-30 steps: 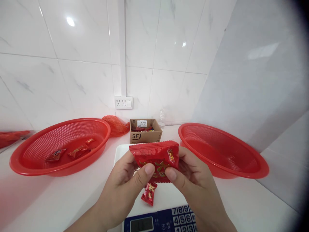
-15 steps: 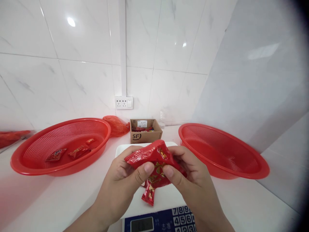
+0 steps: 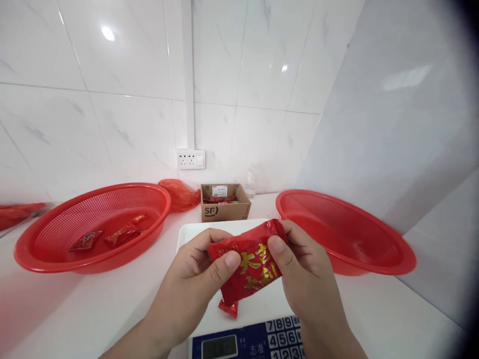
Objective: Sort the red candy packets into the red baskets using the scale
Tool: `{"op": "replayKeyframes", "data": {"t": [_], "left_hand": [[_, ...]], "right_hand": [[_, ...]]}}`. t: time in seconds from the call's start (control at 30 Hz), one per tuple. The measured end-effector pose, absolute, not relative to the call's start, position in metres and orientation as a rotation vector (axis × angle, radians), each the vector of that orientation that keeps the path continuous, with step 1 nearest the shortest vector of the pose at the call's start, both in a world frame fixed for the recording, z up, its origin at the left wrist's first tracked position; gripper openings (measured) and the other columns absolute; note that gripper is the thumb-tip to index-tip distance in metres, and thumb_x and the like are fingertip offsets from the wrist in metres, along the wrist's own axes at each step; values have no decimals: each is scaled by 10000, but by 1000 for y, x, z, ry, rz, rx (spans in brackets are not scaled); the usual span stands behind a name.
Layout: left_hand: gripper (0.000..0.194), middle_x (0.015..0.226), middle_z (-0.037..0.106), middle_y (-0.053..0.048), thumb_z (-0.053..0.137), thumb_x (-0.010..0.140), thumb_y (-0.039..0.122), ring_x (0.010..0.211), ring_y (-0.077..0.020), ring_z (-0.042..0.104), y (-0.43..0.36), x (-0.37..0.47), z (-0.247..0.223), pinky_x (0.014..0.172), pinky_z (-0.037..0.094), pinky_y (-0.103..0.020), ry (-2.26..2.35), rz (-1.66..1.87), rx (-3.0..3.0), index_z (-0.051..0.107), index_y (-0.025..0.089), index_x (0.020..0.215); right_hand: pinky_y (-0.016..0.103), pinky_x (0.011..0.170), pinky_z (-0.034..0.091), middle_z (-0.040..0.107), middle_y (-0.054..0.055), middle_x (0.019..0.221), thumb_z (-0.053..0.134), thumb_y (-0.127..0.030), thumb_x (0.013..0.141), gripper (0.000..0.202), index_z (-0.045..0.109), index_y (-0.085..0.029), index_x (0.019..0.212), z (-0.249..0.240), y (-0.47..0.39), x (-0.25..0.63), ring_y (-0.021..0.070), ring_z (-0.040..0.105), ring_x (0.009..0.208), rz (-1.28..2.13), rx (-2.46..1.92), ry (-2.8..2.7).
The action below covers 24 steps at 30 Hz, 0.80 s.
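A red snack packet (image 3: 252, 269) with gold Chinese characters is held up between both hands, its printed face toward me. My left hand (image 3: 198, 274) pinches its left end, thumb on the front and fingers behind. On the right end, my right hand (image 3: 305, 269) grips in the same way. Under the packet, a small red wrapped sweet (image 3: 228, 308) lies on the white pan of a weighing scale (image 3: 194, 232), partly covered by the packet. The scale's blue panel with a display (image 3: 219, 346) and number keys faces me.
A red plastic basket (image 3: 93, 199) on the left contains several red packets. Another red basket (image 3: 344, 209) stands at the right. Behind the scale are a cardboard box (image 3: 226, 211) with packets inside, a red plastic bag (image 3: 180, 195) and a clear bottle (image 3: 251, 180).
The packet has been turned and flattened between my hands, so its gold lettering now faces me. My right hand has shifted slightly right, and the packet covers more of the small sweet.
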<state>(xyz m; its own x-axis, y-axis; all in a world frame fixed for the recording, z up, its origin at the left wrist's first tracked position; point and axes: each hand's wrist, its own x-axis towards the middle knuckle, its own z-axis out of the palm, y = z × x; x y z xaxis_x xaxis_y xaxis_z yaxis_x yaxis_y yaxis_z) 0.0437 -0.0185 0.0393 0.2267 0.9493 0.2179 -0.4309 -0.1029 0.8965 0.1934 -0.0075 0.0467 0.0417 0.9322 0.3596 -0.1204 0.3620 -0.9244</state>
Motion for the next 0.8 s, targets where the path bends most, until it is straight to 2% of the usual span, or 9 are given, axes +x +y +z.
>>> {"op": "replayKeyframes", "data": {"t": [0.2,0.43,0.6,0.8], "left_hand": [[129,719,658,18,696,809,301,644,-83,591,-18,44,39,582,492,-156,644,1333,1143,639,188,832],[166,736,648,14,706,794,334,638,-86,570,-20,44,39,570,479,-166,692,1378,1177,637,185,816],[259,711,637,4,706,780,404,613,-93,544,-20,45,37,544,449,-177,707,1325,1166,578,181,803],[372,602,468,53,563,842,548,546,-74,413,-20,45,34,504,340,-181,761,1279,1222,496,190,768]], "right_hand": [[200,544,483,658,-25,694,651,-478,789,240,644,-238,789,48,-11,192,111,582,613,913,-868,-1280],[194,504,465,631,-32,640,626,-482,803,255,622,-231,763,49,-13,192,103,555,562,805,-923,-1339],[201,486,456,621,-19,629,616,-505,801,293,629,-219,745,49,-11,193,111,544,556,811,-934,-1346],[196,494,442,612,-21,619,622,-493,797,282,646,-219,736,48,-10,192,111,533,560,839,-941,-1307]]}}
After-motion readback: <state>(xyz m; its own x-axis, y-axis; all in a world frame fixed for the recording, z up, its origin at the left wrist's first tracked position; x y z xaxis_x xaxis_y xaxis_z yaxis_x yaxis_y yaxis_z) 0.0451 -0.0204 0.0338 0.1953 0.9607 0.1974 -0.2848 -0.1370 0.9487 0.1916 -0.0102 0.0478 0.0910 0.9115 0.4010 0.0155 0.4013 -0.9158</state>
